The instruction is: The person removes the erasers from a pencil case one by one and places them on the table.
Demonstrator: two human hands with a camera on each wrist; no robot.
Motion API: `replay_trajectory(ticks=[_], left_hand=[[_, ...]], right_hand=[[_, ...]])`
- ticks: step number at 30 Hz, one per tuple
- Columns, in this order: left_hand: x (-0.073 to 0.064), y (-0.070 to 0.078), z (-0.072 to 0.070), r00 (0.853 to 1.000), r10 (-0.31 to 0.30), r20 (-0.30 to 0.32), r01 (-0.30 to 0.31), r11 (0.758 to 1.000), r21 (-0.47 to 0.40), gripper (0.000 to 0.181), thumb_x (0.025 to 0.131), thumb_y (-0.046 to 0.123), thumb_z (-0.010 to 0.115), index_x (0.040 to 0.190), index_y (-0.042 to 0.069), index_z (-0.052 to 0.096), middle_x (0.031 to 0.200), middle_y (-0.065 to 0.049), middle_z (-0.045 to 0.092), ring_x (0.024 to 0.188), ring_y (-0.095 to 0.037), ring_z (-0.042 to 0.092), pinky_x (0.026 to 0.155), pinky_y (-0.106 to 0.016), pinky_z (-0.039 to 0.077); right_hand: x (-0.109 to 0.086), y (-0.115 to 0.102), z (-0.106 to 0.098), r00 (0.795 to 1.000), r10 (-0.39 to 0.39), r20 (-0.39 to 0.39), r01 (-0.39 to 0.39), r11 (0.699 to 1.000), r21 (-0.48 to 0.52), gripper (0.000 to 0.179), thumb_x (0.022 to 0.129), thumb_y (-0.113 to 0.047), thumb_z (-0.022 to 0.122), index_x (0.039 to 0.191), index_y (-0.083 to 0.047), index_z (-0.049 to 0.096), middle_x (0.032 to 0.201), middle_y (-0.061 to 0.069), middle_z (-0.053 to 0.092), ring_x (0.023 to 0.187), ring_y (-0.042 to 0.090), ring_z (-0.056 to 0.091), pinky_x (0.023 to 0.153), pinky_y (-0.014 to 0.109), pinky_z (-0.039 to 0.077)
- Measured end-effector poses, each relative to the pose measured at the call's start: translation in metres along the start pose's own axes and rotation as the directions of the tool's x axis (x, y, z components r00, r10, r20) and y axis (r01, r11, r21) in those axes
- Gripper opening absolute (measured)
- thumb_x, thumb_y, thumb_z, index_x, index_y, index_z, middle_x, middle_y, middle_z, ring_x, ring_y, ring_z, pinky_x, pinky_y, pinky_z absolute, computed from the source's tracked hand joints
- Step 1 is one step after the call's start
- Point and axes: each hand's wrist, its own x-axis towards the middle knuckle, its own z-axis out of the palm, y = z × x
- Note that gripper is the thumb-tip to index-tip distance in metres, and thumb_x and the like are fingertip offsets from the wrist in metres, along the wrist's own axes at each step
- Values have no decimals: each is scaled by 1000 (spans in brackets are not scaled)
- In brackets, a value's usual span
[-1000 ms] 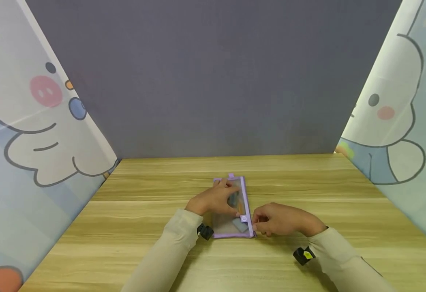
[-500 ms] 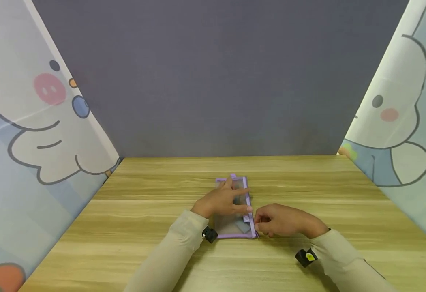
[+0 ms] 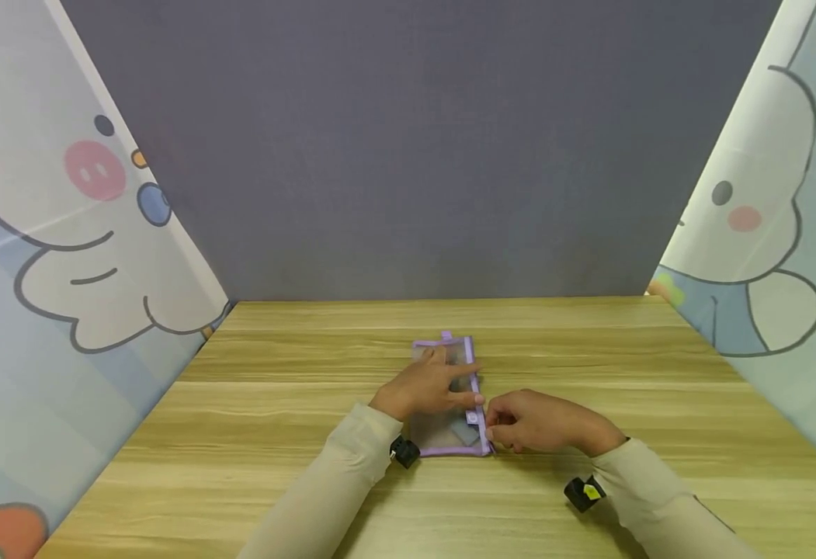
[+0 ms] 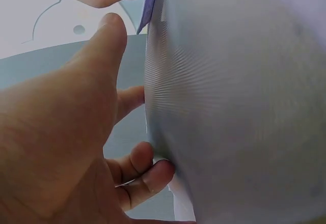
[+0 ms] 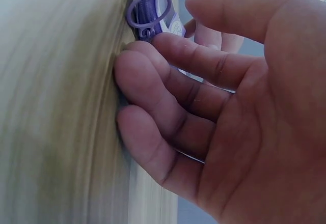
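A translucent pouch (image 3: pixel 428 435) with purple trim lies flat on the table. A grey-blue flat piece (image 3: pixel 465 432) shows through it; the rest of its contents are mostly covered. My left hand (image 3: pixel 428 387) rests on the pouch with fingers spread, thumb and forefinger reaching its right zipper edge (image 3: pixel 469 351). From the left wrist view, the pouch's film (image 4: pixel 229 107) fills the right half. Beside the zipper's near end is my right hand (image 3: pixel 543 419), fingers loosely bent. The right wrist view shows a purple pull ring (image 5: pixel 147 10) just beyond the fingertips, with a gap between thumb and forefinger.
The wood-grain table (image 3: pixel 275 427) extends around the pouch. Behind it rises a dark grey panel (image 3: pixel 408 155). Cartoon-printed sheets stand along the left side (image 3: pixel 30 272) and the right side (image 3: pixel 764 233). Black wrist cameras (image 3: pixel 582 493) sit under both wrists.
My left hand has slid a little right and spread its fingers, so the thumb now reaches the zipper edge. The view has shifted slightly. My right hand stays at the pouch's near corner.
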Motion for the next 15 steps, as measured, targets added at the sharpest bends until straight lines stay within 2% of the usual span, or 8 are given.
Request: replay_trajectory(ticks=[9,15], left_hand=[[-1,-1,-2,1000,-6,-27,5,1000,-23,61,97,64,49,150,34,48,147,-17,45,127,-30,46,95,-46,48],[0,-1,-2,998,-4,-57,0,998,-67,53,97,60,53,142,31,54,141,-15,49,126,-32,48,96,-49,47]], right_hand=[[1,1,1,1000,21,-2,-21,1000,15,15,102,-23,60,92,-14,66,71,1,61,59,7,53,53,23,42],[2,3,2,999,27,-18,-27,1000,3,14,101,-22,61,90,-15,66,69,-1,61,58,6,54,53,23,43]])
